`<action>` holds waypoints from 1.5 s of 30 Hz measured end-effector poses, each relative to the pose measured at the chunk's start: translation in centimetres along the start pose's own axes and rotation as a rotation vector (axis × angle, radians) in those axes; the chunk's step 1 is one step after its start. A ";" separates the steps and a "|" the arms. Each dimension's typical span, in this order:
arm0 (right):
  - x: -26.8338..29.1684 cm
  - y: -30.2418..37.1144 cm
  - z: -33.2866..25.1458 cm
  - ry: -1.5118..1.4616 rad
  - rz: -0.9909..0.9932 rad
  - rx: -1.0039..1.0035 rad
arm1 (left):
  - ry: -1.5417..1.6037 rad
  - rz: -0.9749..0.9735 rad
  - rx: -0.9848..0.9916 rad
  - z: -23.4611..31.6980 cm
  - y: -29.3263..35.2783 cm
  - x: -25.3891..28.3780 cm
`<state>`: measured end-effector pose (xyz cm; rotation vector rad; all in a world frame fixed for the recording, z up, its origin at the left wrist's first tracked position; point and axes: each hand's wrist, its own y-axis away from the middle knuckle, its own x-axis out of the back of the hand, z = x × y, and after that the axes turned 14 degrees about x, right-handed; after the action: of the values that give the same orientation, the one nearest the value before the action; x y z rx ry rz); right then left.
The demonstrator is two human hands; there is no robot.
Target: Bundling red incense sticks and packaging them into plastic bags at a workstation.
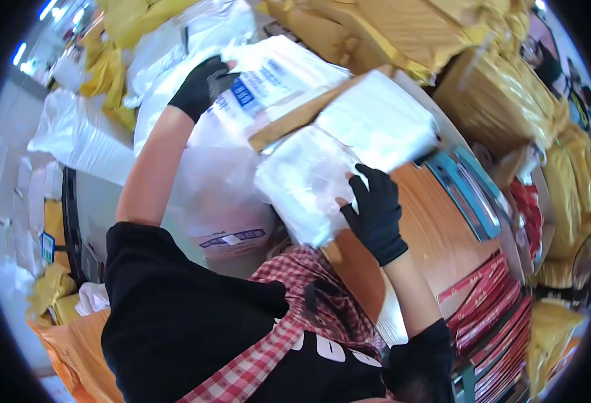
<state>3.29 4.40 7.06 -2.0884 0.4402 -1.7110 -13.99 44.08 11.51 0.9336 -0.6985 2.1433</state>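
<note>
Both my hands wear black gloves. My left hand grips the far edge of a white plastic parcel with a blue printed label. That parcel lies on a flat brown cardboard piece. My right hand holds a soft white plastic-wrapped packet by its near side, thumb on top. A second white packet lies just beyond it, touching it. All of this is held over a wooden table top.
Yellow-wrapped parcels pile up along the far and right side. A blue-green tape dispenser lies on the table. Red flat envelopes are stacked at the lower right. White bags and an orange sack lie on the left.
</note>
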 end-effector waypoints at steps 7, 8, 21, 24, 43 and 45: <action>-10.8 -1.4 -0.3 0.008 -0.079 -0.015 | 1.191 -0.013 0.826 -18.2 -0.8 -7.5; -11.1 -0.9 -0.4 0.054 -0.029 -0.004 | 1.207 0.074 0.988 -18.3 -1.9 -8.8; -12.7 -1.9 0.3 0.025 -0.154 -0.082 | 0.748 0.260 0.899 -38.0 -14.5 -17.4; -13.4 -3.0 0.2 -0.045 -0.088 -0.023 | 0.113 0.247 0.935 -45.3 -13.6 -11.5; -14.5 -1.9 0.4 -0.096 0.091 -0.028 | -0.277 -0.369 0.243 -41.6 -13.0 -16.7; -13.1 0.9 1.3 -0.027 0.111 -0.141 | 0.255 -0.683 0.302 -20.2 -13.1 -22.1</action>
<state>1.94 10.04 -4.75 -2.1383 0.6734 -1.6294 -1.11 57.86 -15.21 0.8657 0.0826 1.7150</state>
